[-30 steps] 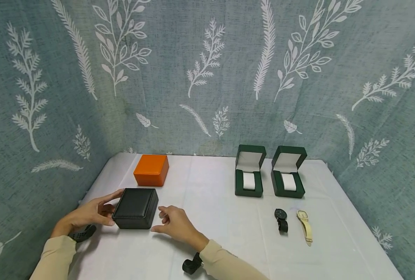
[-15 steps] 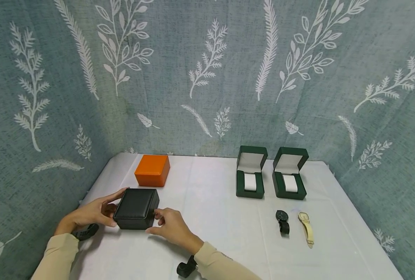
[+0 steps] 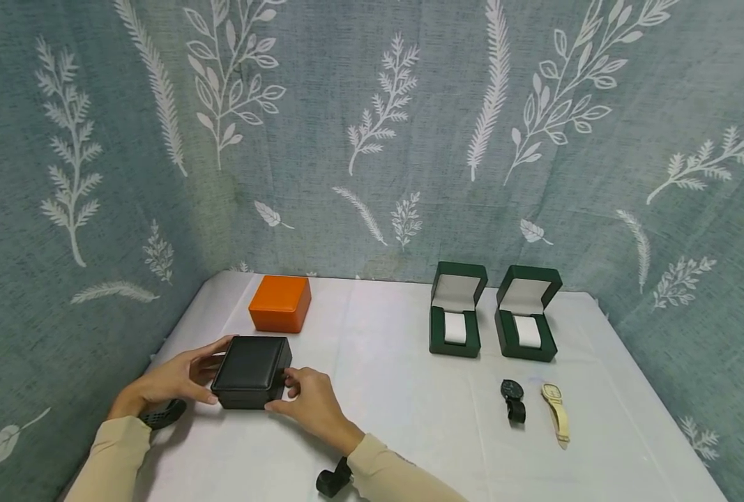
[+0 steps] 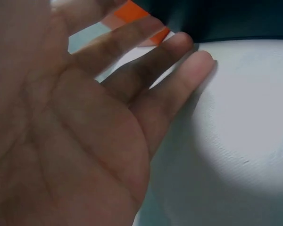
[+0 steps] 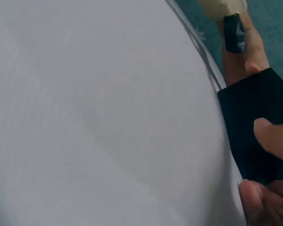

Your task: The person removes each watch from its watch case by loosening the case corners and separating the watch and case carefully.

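Head view: high, facing forward-down over whole table point(image 3: 409, 432). Wrist views: very close, low at tabletop. All three share black box point(image 3: 250, 372) point(image 4: 236, 21) point(image 5: 257, 127).

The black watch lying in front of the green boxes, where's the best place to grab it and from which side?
Probably pinch the black watch from above across its strap, just below the round case. It lies flat on the white table with bare cloth on its left, while the cream watch lies close on its right, so coming straight down or slightly from the left looks safest.
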A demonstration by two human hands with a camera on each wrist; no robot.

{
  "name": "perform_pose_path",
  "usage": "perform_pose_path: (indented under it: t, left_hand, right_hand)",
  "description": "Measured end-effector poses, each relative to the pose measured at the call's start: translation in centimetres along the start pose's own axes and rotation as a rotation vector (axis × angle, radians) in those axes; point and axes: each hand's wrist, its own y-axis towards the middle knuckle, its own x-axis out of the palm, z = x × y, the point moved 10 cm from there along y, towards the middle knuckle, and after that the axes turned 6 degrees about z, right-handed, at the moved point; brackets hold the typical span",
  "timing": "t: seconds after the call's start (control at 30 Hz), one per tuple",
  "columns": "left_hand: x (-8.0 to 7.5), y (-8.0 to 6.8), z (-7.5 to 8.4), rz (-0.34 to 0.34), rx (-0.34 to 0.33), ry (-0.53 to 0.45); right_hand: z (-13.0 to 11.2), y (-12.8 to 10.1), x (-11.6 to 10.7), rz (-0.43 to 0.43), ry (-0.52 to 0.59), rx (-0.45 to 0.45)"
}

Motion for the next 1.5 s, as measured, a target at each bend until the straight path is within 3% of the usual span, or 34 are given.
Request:
perform_pose_path:
  t: [0.2, 0.5, 0.87, 1.2, 1.5]
  left_hand:
    - [0.3, 0.2, 0.5, 0.017, 0.032, 0.002]
    - [1.3, 0.5, 1.2, 0.055, 0.014, 0.003]
    - [3.1, 2.2, 3.1, 0.077, 0.06, 0.02]
    - [6.0, 4.7, 5.1, 0.054, 0.086, 0.039]
    - [9.3, 7.0, 5.6, 0.05, 0.089, 0.036]
  right_hand:
    - [0.1, 0.1, -0.6, -0.006, 0.011, -0.026]
    - [0.5, -0.2, -1.9, -0.033, 0.04, -0.031]
    - [0.9, -0.7, -5.0, -0.032, 0.141, 0.019]
    - [2.1, -1.8, -8.4, -0.017, 0.132, 0.023]
    - [3.2, -3.6, -11.9, 0.0, 0.08, 0.016]
